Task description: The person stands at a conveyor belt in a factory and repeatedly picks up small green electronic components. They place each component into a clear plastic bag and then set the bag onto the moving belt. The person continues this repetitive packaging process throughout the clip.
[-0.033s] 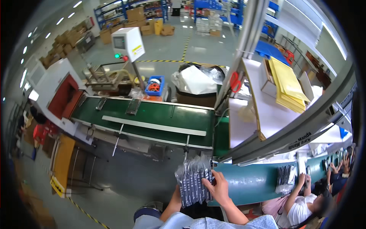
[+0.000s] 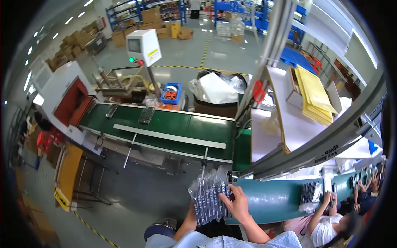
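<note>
Product position: the row of bagged dark pieces point(image 2: 210, 206) was in front of my body, near the left end of the green bench point(image 2: 264, 194). Each piece was flat and narrow, and the pieces stood side by side. Their clear bags point(image 2: 206, 177) extended loosely above the upper ends.

Right hand: my right hand point(image 2: 237, 203) gripped the right end of the row, with the thumb on its front face and the fingers bent at the upper edge. Left hand: my left hand point(image 2: 192, 210) was at the left side of the row, mostly hidden behind it. I could not tell how its fingers were set.

Containers: beyond the conveyor point(image 2: 202, 129), a blue bin point(image 2: 170, 101) held an orange-red item and a white round item. To its right, a large black-lined container point(image 2: 215, 108) held a white sheet point(image 2: 215, 89) and crumpled clear plastic point(image 2: 238, 84). On the pale shelf point(image 2: 285, 124), yellow envelopes point(image 2: 312, 93) were stacked against an open carton point(image 2: 292, 94); I could not tell whether any were inside it.

Other bagged stock: two flat bagged items point(image 2: 146, 115) lay apart on the conveyor. A second bagged batch point(image 2: 309, 196) was on the bench, near a seated co-worker point(image 2: 324, 229).
</note>
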Motion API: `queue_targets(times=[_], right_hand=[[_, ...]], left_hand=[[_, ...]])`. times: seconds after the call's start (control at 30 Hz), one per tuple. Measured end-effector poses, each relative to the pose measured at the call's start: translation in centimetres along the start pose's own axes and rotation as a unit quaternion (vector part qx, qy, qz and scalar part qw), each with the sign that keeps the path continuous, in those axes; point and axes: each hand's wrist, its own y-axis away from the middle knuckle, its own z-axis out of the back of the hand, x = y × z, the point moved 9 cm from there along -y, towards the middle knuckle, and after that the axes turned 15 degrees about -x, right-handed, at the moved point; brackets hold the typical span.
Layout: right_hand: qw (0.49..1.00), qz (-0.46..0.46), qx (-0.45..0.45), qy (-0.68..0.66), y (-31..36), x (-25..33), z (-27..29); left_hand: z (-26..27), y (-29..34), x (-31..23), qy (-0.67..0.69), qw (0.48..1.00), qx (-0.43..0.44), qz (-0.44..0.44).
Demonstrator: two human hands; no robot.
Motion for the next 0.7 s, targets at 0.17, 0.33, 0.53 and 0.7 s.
queue_targets(times=[0.17,0.33,0.53,0.7], right_hand=[[0.997,0.052,0.048,-0.02,-0.9,3.6,-3.6],[0.993,0.064,0.081,-0.056,-1.0,7.7,-6.6],[0.986,0.136,0.089,-0.042,-1.5,11.7,-11.0],[0.984,0.097,0.072,-0.13,-4.8,13.8,-13.5]], left_hand=[[0.4,2.0,-2.1,0.041,0.998,0.012,-0.049],[1.7,3.9,-6.1,0.065,0.994,0.023,-0.085],[3.5,6.7,-13.2,0.078,0.986,0.032,-0.146],[3.6,7.7,-19.2,0.095,0.976,0.045,-0.188]])
